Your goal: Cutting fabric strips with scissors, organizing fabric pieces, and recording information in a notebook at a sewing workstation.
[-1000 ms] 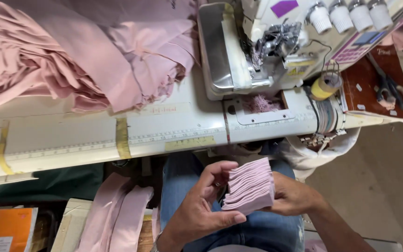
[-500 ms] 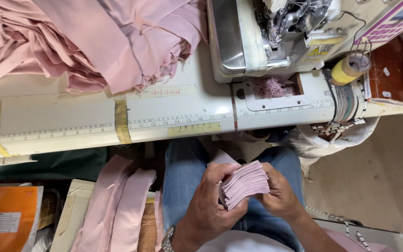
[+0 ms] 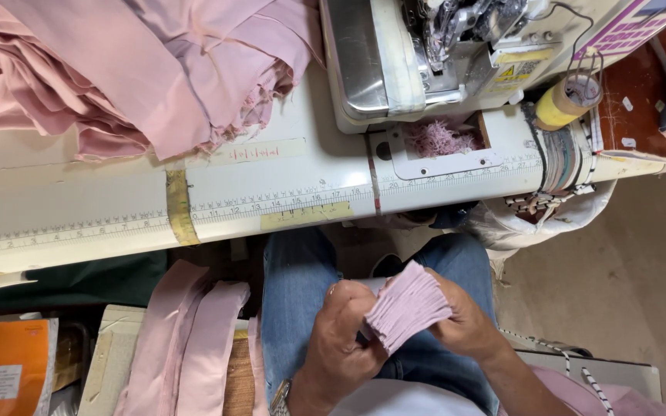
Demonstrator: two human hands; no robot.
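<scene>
A stack of small pink fabric pieces (image 3: 408, 306) sits low and centre in the frame, over the person's lap. The left hand (image 3: 346, 330) curls closed around its near end; the right hand (image 3: 464, 316) grips the far side. Above runs the sewing table edge (image 3: 271, 216); bare floor (image 3: 626, 254) opens at right.

Fabric-heaped (image 3: 117, 69) white sewing table (image 3: 79, 208)

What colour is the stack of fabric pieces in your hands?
Pale pink stack of fabric pieces, clearest in the head view.
</scene>
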